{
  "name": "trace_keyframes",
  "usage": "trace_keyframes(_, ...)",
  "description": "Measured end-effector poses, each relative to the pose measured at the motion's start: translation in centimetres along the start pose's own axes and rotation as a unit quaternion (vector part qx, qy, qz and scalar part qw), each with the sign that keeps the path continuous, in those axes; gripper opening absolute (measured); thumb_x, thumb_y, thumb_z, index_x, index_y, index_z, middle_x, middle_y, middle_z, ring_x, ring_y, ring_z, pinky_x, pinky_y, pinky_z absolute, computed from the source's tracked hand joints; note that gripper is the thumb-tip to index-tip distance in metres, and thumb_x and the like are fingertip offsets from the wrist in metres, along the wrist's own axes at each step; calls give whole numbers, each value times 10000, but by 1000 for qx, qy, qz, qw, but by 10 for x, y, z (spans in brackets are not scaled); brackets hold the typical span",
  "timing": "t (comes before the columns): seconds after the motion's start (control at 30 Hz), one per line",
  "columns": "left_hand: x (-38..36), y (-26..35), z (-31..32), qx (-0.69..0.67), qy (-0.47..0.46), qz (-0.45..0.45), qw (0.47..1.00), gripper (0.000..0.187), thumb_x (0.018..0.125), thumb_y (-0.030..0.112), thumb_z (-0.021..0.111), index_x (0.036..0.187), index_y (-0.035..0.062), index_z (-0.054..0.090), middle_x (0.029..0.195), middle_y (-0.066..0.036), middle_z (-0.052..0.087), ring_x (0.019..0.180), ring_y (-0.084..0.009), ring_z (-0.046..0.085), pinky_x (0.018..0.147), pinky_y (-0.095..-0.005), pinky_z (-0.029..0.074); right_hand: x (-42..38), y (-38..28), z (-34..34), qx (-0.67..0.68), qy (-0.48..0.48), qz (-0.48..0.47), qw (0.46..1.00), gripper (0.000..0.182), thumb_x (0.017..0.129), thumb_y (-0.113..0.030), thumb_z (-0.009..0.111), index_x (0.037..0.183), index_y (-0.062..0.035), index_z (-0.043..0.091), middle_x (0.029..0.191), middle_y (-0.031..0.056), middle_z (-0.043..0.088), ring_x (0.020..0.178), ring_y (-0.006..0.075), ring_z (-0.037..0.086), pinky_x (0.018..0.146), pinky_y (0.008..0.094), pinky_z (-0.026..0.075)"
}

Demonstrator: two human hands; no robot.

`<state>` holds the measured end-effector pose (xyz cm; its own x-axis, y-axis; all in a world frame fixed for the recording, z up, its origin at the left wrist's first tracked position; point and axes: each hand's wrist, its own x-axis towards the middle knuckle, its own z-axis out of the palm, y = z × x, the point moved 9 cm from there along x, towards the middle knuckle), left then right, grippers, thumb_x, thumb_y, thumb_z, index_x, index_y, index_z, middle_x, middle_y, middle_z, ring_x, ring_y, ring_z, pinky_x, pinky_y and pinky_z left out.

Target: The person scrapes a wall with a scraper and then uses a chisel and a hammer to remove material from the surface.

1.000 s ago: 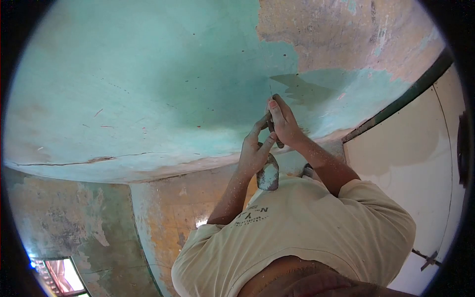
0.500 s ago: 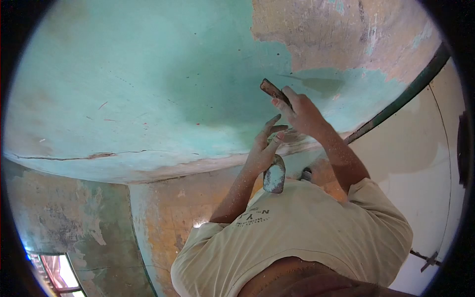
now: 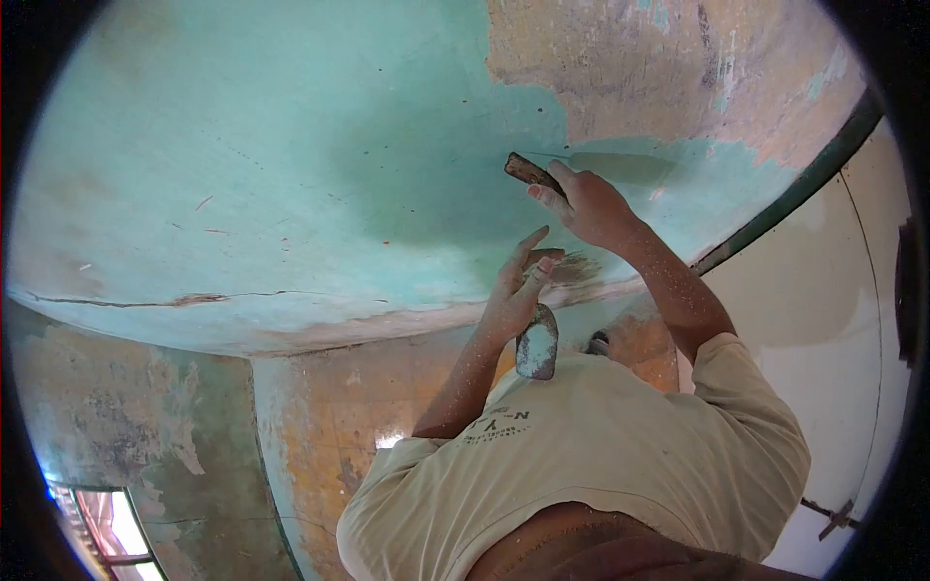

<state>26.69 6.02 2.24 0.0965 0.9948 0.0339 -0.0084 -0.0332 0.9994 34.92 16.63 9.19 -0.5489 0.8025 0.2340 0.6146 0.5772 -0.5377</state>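
My left hand (image 3: 511,298), dusty with white powder, is closed round a tool, one finger extended. The tool's broad, paint-smeared end (image 3: 537,349) sticks out below the hand, in front of the shirt. Above and to the right, my right hand (image 3: 593,205) grips a worn brown tool (image 3: 528,170) whose blunt end points up and left. Its other end is hidden by the hand. Both hands are close to the green painted wall (image 3: 407,184), just above a rough brown patch (image 3: 578,268).
Bare plaster (image 3: 639,68) shows at the upper right of the wall. A long crack (image 3: 184,301) runs across the lower left. A dark green strip (image 3: 794,189) borders a pale surface (image 3: 823,261). Orange tiled floor (image 3: 354,407) lies below, and a barred window (image 3: 116,528) is at bottom left.
My right hand has shifted slightly up and left with its tool, away from the brown patch, which shows more. My left hand has barely moved.
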Motion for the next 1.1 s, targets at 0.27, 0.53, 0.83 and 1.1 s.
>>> trace_keyframes(0.27, 9, 0, 5, 32, 15, 27, 999, 674, 945, 478, 484, 1400, 2, 342, 1169, -125, 620, 645, -57, 466, 569, -207, 371, 3, 2, -1, -32, -32, -6, 999, 430, 939, -431, 513, 955, -2, 508, 631, 209, 579, 627, 410, 599, 564, 462, 452)
trace_keyframes(0.53, 20, 2, 19, 2, 4, 33, 999, 675, 945, 469, 493, 1399, -6, 337, 1155, -128, 621, 535, -23, 392, 486, -179, 318, 3, -3, -14, -105, -37, -29, 993, 498, 940, -481, 479, 910, 15, 512, 622, 204, 584, 628, 398, 612, 586, 474, 482)
trace_keyframes(0.83, 22, 5, 16, -5, 3, 19, 1000, 625, 962, 427, 481, 1402, 6, 342, 1153, -123, 623, 515, -10, 364, 464, -168, 305, -4, 16, -33, -169, -39, -32, 984, 543, 924, -500, 493, 981, 38, 536, 667, 211, 606, 654, 384, 630, 603, 463, 502)
trace_keyframes(1.1, 22, -5, 19, -32, -13, 14, 999, 572, 970, 387, 483, 1391, 18, 364, 1133, -113, 635, 491, 2, 323, 440, -162, 277, -18, 40, -52, -160, -26, 7, 987, 501, 926, -481, 503, 988, 15, 531, 682, 205, 610, 665, 380, 631, 598, 456, 492)
